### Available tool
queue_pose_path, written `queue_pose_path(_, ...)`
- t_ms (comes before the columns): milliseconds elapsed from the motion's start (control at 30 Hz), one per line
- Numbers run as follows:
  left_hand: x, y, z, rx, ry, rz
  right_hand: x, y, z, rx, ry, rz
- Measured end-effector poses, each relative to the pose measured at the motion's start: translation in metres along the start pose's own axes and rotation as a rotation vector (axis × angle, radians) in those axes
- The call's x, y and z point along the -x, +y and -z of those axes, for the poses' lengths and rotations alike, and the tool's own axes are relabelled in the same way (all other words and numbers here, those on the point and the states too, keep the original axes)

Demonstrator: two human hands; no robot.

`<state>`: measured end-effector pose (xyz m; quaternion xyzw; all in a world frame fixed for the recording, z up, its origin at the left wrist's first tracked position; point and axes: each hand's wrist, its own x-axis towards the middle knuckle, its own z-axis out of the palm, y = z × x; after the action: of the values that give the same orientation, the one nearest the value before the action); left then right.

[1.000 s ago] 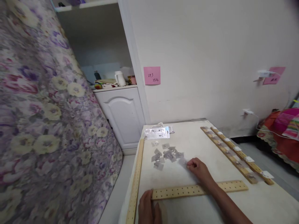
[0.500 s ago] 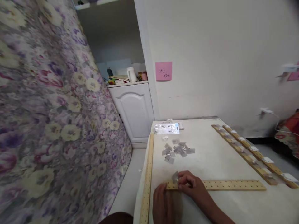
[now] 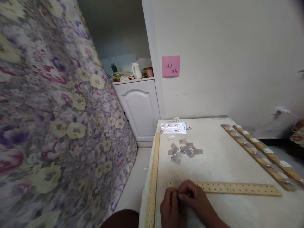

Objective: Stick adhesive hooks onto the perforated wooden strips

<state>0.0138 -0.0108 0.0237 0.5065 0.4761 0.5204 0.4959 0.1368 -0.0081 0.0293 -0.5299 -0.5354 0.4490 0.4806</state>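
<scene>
My left hand (image 3: 169, 207) and my right hand (image 3: 194, 199) meet at the left end of a wooden strip with a row of holes (image 3: 239, 188) that lies across the near part of the white table (image 3: 218, 164). Both sets of fingers are curled together around a small clear packet, which is mostly hidden between them. A loose heap of small clear packets with metal parts (image 3: 184, 150) lies farther back on the table. Behind the heap rests a blister card (image 3: 173, 127).
Another holed wooden strip (image 3: 154, 177) runs along the table's left edge. Two strips with fittings on them (image 3: 261, 155) lie side by side at the right. A flowered mattress (image 3: 54, 120) leans at the left. A white cabinet (image 3: 140, 107) and a pink note (image 3: 171, 66) are behind.
My right hand took a packet from the heap and brought it back to the strip's left end. My left hand closed in on it. The view shifted left.
</scene>
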Motion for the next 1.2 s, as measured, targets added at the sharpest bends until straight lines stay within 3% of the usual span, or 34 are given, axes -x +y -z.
queue_pose_path(200,-0.008,-0.013,0.004,0.169,-0.023,0.205,0.009,-0.009,-0.005,0.104,-0.008,-0.027)
queue_pose_path(400,-0.008,-0.024,0.012,-0.014,0.003,0.193,0.001,-0.018,0.014,0.119,0.038,-0.046)
queue_pose_path(500,-0.006,-0.029,0.011,-0.073,-0.007,0.202,-0.011,-0.024,0.024,0.113,-0.015,-0.02)
queue_pose_path(667,-0.002,-0.029,0.01,-0.214,0.004,0.074,-0.03,-0.024,0.021,0.109,-0.132,-0.008)
queue_pose_path(833,0.001,-0.02,0.013,-0.403,0.224,-0.124,-0.054,-0.007,0.015,0.023,-0.156,-0.037)
queue_pose_path(933,0.002,-0.021,0.014,-0.485,0.308,-0.163,-0.069,0.003,0.011,-0.014,-0.183,-0.07)
queue_pose_path(1100,0.0,-0.03,0.013,-0.587,0.303,-0.226,-0.083,0.012,0.003,-0.05,-0.223,-0.12)
queue_pose_path(1200,-0.003,-0.033,0.015,-0.646,0.284,-0.195,-0.085,0.012,0.002,-0.038,-0.257,-0.133)
